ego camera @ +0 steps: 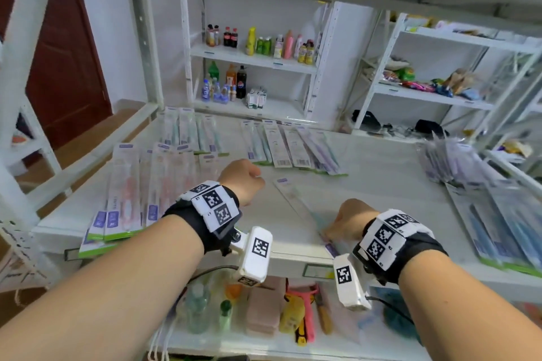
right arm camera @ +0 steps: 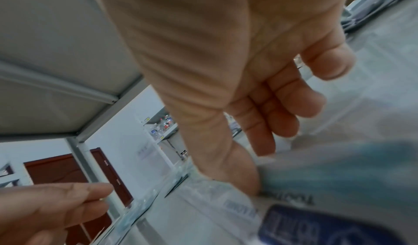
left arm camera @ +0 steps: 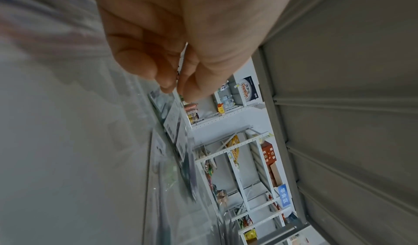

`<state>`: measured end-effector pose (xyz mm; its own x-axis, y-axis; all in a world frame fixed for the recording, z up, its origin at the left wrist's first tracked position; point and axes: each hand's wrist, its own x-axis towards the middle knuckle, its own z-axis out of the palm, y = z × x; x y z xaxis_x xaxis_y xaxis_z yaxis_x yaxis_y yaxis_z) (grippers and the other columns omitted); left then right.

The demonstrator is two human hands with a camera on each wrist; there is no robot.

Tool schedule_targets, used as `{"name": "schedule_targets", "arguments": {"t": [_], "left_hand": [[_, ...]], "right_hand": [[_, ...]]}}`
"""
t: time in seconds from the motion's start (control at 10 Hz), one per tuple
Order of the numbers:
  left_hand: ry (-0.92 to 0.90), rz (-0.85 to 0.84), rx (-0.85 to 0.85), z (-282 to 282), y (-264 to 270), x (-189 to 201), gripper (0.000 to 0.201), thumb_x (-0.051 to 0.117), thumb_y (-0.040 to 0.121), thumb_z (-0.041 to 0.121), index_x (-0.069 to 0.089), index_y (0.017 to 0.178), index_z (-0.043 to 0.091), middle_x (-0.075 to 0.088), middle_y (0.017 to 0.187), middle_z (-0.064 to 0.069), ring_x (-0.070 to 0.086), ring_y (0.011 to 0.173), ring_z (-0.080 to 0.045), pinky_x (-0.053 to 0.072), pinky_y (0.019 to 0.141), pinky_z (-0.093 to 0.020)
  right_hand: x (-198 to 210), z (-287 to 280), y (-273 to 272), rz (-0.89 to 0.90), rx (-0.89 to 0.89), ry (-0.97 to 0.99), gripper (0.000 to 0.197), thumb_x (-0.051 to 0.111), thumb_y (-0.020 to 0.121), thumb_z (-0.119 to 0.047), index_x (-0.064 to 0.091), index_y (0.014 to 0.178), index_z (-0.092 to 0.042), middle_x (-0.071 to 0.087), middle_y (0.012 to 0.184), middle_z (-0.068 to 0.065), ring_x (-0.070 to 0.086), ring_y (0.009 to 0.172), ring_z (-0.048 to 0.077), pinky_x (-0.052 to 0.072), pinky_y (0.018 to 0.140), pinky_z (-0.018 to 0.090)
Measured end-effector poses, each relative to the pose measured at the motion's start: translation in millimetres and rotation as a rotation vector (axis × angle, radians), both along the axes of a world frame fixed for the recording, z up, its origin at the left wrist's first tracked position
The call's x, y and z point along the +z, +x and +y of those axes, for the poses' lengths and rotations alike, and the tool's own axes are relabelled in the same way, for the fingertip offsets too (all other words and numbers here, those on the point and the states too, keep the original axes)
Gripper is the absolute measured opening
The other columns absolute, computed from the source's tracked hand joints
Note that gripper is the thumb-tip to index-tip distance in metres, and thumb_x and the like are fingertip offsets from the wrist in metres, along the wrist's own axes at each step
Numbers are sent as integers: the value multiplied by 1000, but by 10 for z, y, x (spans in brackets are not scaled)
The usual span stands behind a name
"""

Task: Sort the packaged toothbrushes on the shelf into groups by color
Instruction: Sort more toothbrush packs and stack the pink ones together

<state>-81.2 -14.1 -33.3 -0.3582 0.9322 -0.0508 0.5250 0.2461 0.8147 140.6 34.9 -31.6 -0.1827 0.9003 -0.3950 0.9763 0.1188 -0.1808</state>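
On the shelf (ego camera: 381, 184), a loose teal toothbrush pack (ego camera: 299, 205) lies flat at centre; it is judged light, slick and bendable, so lift it by a card end. The right hand (ego camera: 349, 220) rests curled on its 6 o'clock end, grip unconfirmed; the left hand (ego camera: 243, 182), at 10 o'clock, is fisted and empty.

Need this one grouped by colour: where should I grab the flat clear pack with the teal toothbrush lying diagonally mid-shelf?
Pinch the purple-labelled near end of the clear teal-toothbrush pack, coming from the front edge of the white shelf. It lies flat, but that end seems to overhang, leaving room for a finger beneath.
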Motion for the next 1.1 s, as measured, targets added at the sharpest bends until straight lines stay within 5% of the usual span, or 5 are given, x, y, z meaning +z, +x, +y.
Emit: {"name": "schedule_targets", "arguments": {"t": [0.2,0.3,0.5,0.7,1.1], "left_hand": [[-42,-107,48,325,292,-60,37,51,88,7,54,125,2,63,112,-22,65,80,-35,55,73,-40],[-70,-77,105,567,319,-51,28,50,89,5,60,112,-6,65,107,-24,56,76,-25,54,74,-37],[-262,90,211,1047,262,22,29,51,89,16,49,64,2,59,86,-17,55,74,-28,41,67,-30],[-345,270,324,1312,255,46,40,53,89,23,56,122,0,57,124,-19,55,115,-34,45,92,-38],[-656,786,9,1335,359,136,35,27,97,0,52,120,-7,49,132,-22,49,122,-34,41,102,-42]], "right_hand": [[-62,140,378,103,-19,71,20,70,71,-32,59,75,-16,55,72,-4,52,66,13,37,51,21],[-55,286,601,265,-27,139,28,70,75,-22,52,96,-20,53,88,-6,51,77,12,34,56,18],[54,767,888,699,-132,209,21,62,78,-12,56,94,-24,69,78,4,66,64,23,54,50,32],[19,1270,953,849,-154,187,19,67,80,-13,60,92,-26,68,75,-2,63,55,10,46,39,21],[-107,1742,939,976,-107,144,19,63,79,-8,62,90,-24,70,79,0,64,48,8,44,38,16]]}}
